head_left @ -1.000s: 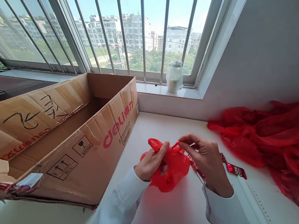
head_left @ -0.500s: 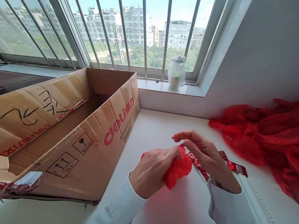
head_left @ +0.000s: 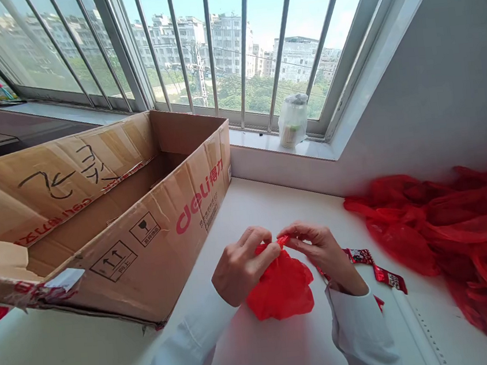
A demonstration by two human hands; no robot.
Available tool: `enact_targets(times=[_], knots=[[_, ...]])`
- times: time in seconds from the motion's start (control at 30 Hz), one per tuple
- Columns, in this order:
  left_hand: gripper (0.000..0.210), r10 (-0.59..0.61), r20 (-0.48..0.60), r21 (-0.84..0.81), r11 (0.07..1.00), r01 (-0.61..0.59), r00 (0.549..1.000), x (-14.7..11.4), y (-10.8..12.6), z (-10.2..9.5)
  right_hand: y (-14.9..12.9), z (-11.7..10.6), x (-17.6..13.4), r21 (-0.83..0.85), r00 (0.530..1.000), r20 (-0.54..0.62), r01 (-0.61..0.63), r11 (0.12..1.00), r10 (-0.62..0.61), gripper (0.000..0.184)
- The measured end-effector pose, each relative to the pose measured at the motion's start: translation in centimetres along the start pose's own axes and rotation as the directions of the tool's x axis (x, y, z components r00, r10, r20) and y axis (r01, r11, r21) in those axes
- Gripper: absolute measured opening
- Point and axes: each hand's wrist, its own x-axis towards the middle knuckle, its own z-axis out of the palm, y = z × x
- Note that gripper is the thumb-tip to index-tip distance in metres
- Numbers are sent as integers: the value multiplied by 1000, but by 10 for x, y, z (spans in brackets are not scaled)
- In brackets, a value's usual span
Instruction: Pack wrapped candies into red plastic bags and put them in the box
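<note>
A crumpled red plastic bag (head_left: pixel 283 288) hangs over the white table, its gathered top pinched between both hands. My left hand (head_left: pixel 246 266) is closed, thumb and forefinger gripping the bag from the left. From the right, my right hand (head_left: pixel 322 249) pinches the bag's twisted tip with its fingertips. Whether anything is inside the bag cannot be seen. Small red printed packets (head_left: pixel 389 279) lie on the table just right of my right hand, partly covered by it.
A large open cardboard box (head_left: pixel 185 206) stands at the left. Loose red bags (head_left: pixel 439 226) are heaped at the right by the wall. A wrapped jar (head_left: pixel 293 122) sits on the sill of the barred window. A white strip (head_left: pixel 417 327) lies front right on the table (head_left: pixel 266 194).
My right hand has come in and taken hold of the bag's top, where before it was apart from it. The bag now hangs fuller below the hands. The view has shifted slightly.
</note>
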Motion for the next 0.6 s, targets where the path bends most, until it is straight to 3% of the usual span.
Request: enact_targets(times=[0.07,0.2,0.33,0.47,0.6], knots=[[18,41,-29,-64,997,-43,999,-7,-3,-7,-6,-6,-3,-64,1000,-30,-1,998,-1,18],[17,-20,-1,-256,967,19,1000,-28,-1,-24,-3,-22,-12,-99,993,88,-68,993,77,18],[15,-108,127,-353,924,147,986,-62,-4,-32,31,-39,-13,-161,970,69,-221,962,235,20],[11,-170,239,-381,889,254,956,-97,-9,-31,68,-42,-8,-255,932,95,-317,913,350,23],[14,-246,293,-394,849,351,924,-117,-8,-28,75,-37,-7,-405,896,134,-340,849,424,26]])
